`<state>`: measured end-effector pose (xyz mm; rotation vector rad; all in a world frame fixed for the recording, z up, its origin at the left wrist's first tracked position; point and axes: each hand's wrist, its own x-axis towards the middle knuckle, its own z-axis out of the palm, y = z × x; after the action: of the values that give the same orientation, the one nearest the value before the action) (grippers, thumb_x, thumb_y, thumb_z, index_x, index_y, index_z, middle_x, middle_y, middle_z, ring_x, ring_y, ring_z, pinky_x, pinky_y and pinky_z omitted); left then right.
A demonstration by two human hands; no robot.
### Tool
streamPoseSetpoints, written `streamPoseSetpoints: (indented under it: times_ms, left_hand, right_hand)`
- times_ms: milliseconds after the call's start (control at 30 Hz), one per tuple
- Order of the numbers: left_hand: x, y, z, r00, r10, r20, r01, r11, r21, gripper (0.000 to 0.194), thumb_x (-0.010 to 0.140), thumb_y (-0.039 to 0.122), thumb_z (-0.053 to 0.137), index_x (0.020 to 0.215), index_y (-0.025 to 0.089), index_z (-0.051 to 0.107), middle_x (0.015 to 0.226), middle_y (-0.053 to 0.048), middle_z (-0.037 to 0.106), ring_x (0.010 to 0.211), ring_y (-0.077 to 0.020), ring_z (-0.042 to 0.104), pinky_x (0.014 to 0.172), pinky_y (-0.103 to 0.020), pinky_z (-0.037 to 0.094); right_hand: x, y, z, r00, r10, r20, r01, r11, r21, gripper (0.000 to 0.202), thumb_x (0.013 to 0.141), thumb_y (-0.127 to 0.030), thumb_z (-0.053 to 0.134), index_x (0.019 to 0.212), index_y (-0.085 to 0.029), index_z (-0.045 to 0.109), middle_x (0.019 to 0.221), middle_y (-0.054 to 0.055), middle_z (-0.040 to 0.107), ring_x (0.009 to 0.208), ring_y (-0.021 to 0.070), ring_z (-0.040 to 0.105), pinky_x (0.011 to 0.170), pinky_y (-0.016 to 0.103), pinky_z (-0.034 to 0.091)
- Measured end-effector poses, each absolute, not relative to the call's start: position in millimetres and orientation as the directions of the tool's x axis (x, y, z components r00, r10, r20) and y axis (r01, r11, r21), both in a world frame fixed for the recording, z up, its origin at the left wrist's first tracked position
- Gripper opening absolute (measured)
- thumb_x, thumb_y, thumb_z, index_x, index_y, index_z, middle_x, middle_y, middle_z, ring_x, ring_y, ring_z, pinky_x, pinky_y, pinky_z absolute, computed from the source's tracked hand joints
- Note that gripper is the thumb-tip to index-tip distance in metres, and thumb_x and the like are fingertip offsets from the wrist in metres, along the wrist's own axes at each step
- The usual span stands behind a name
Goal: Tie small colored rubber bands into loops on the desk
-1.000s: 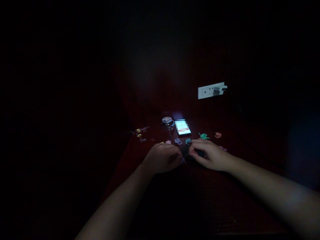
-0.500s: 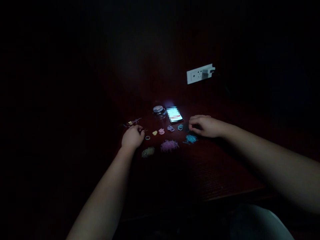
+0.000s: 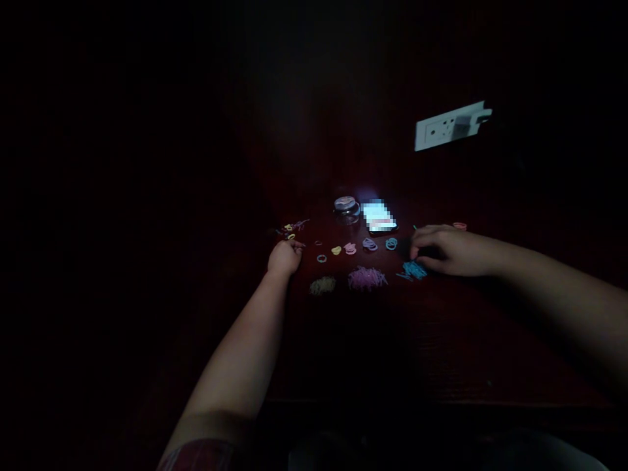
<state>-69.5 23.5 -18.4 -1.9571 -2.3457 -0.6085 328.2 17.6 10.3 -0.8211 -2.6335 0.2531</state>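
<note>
Blue strand pile (image 3: 415, 270): one; lies on the surface (image 3: 441, 320) just beside the thumb of the right hand, touching or not impossible to tell; runs long axis roughly left to right, with a few loose ends pointing left.
Right hand (image 3: 444, 248): one; curls fingers toward thumb, points left; gripping something or not, cannot tell.
Mixed pile (image 3: 292, 229): one, of yellow, purple and bluish pieces; lies just beyond the left hand, with purple strands pointing right and away.
Left hand (image 3: 284, 257): one; bends fingers, points away and slightly right; holding something or not, cannot tell.
Other strand piles: two, pink-purple (image 3: 367, 279) and olive (image 3: 322, 285); lie left of the blue, both longer sideways.
Loop groups: four in a row, yellow (image 3: 336, 250), pink (image 3: 350, 248), lavender (image 3: 369, 244) and light blue (image 3: 391, 244); overlap too much for counting single loops.
Lone rings: two, pale (image 3: 321, 256) and thin dark (image 3: 318, 243); lie near the left hand.
Coral loops (image 3: 460, 226): one group; shows behind the right hand.
Jar (image 3: 346, 209): one, lidded, upright; stands just left of the phone.
Phone (image 3: 379, 216): one, lit; points long axis away, tilting left.
Wall outlet (image 3: 449, 126): one, plug inserted.
</note>
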Motion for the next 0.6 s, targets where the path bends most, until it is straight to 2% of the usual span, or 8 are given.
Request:
streamPoseSetpoints:
  times_ms: [267,400,533,600]
  left_hand:
    - [-76.5,25.0,-21.9,-0.274,0.924,0.265,0.916,0.167,0.365,0.016,0.087,0.022,0.053,0.092,0.021,0.068,0.101,-0.008,0.073,0.092,-0.0206,0.068,0.084,-0.029,0.049]
    - [-78.3,26.7,-24.3,-0.299,0.913,0.278,0.905,0.179,0.386,0.020,0.089,0.021,0.051,0.104,0.020,0.064,0.105,-0.010,0.072,0.095,-0.0207,0.067,0.085,-0.029,0.049]
    - [-77.5,26.9,-25.3,-0.292,0.912,0.287,0.906,0.168,0.388,0.030,0.090,0.022,0.050,0.118,0.021,0.060,0.115,-0.010,0.069,0.101,-0.0202,0.066,0.088,-0.029,0.049]
    - [-76.5,26.8,-24.7,-0.278,0.917,0.285,0.912,0.159,0.378,0.030,0.090,0.025,0.052,0.118,0.022,0.063,0.119,-0.010,0.067,0.106,-0.0208,0.064,0.092,-0.030,0.047]
  right_hand:
    - [326.6,13.7,11.1,-0.729,0.597,0.336,0.508,0.800,-0.319,0.021,0.077,-0.013,0.055,0.091,-0.020,0.068,0.092,0.010,0.068,0.084,0.0241,0.064,0.076,0.040,0.048]
    - [323.4,9.4,16.2,-0.676,0.644,0.359,0.561,0.765,-0.315,0.020,0.077,-0.011,0.053,0.089,-0.019,0.067,0.091,0.011,0.067,0.079,0.0247,0.064,0.070,0.038,0.048]
    - [319.3,5.4,17.5,-0.661,0.624,0.417,0.537,0.781,-0.319,0.019,0.079,-0.011,0.050,0.089,-0.019,0.065,0.091,0.012,0.068,0.080,0.0244,0.064,0.073,0.038,0.048]
    - [317.1,4.1,16.6,-0.652,0.618,0.439,0.529,0.786,-0.320,0.017,0.080,-0.013,0.050,0.088,-0.019,0.064,0.090,0.011,0.068,0.079,0.0234,0.064,0.072,0.036,0.048]
